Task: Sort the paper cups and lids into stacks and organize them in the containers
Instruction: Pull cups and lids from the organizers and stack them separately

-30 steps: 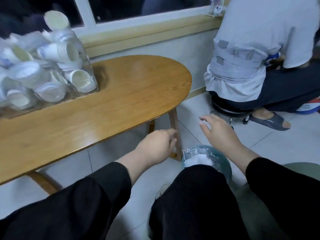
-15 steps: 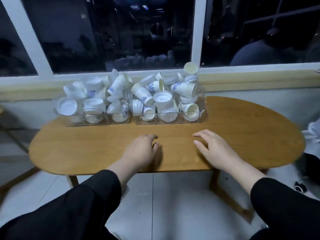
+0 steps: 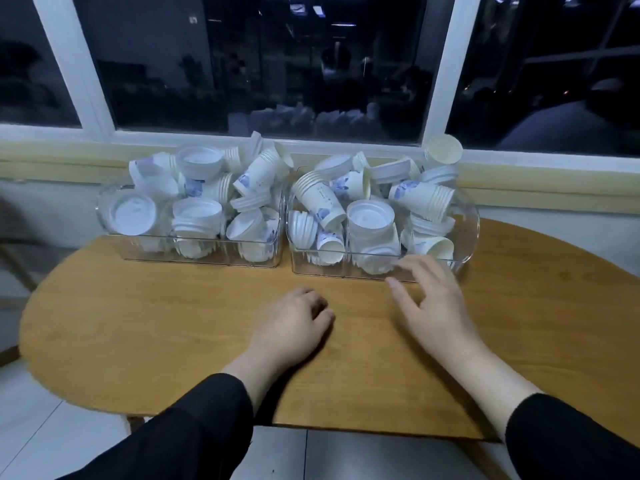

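Two clear plastic containers stand side by side at the back of the oval wooden table (image 3: 173,323). The left container (image 3: 201,256) and the right container (image 3: 465,233) are heaped with several white paper cups with blue prints (image 3: 320,200) and several white lids (image 3: 370,214), all jumbled together. My left hand (image 3: 294,322) rests on the table in front of them, fingers loosely curled, holding nothing. My right hand (image 3: 429,303) hovers with spread fingers just before the right container's front wall, empty.
A window with white frames (image 3: 440,74) and a pale sill runs behind the containers. Tiled floor (image 3: 52,427) lies below the table's near edge. Bare wood stretches between my hands and the containers and off to both sides.
My view swung from the floor and a seated person to face the table. Both hands came up over the tabletop, and the right hand has since reached forward toward the right container.
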Motion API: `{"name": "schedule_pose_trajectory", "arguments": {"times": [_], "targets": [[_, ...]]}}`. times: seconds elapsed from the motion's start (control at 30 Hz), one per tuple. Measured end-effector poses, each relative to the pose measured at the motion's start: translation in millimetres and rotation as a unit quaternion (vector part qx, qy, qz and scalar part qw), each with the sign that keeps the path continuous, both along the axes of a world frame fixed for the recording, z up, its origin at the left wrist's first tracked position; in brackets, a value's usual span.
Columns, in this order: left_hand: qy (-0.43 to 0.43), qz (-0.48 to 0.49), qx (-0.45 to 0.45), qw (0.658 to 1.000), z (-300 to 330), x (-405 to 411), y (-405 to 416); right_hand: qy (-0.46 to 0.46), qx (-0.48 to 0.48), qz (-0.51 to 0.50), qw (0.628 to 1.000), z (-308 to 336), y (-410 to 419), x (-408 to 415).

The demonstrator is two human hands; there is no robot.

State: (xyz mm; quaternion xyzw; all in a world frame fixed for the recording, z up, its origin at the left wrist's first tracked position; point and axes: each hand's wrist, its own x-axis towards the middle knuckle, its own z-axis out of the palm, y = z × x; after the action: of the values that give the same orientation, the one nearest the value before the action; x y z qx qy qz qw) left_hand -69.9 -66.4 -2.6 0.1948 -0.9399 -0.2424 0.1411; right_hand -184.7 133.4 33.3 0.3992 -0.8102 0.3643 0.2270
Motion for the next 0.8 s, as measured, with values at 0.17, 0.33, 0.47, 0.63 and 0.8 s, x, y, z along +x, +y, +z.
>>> {"name": "schedule_pose_trajectory", "arguments": {"times": [0.17,0.33,0.47,0.63,0.8], "targets": [[0.004,-0.006,0.067,0.998,1.4,-22.8,-14.2,0.001,0.104,-0.035,0.994,71.0,-45.4,-45.1],[0.049,0.010,0.078,0.996,-0.7,-29.4,-16.8,-0.067,0.262,-0.033,0.962,85.3,-74.0,-73.4],[0.060,0.015,0.072,0.995,0.1,-27.0,-16.5,-0.065,0.316,-0.053,0.945,80.5,-88.3,-80.8],[0.062,0.018,0.061,0.996,1.4,-25.1,-15.5,-0.063,0.309,-0.075,0.946,69.5,-96.3,-83.4],[0.066,0.015,0.060,0.996,1.6,-24.3,-15.2,-0.062,0.268,-0.083,0.958,69.3,-94.0,-81.7]]}}
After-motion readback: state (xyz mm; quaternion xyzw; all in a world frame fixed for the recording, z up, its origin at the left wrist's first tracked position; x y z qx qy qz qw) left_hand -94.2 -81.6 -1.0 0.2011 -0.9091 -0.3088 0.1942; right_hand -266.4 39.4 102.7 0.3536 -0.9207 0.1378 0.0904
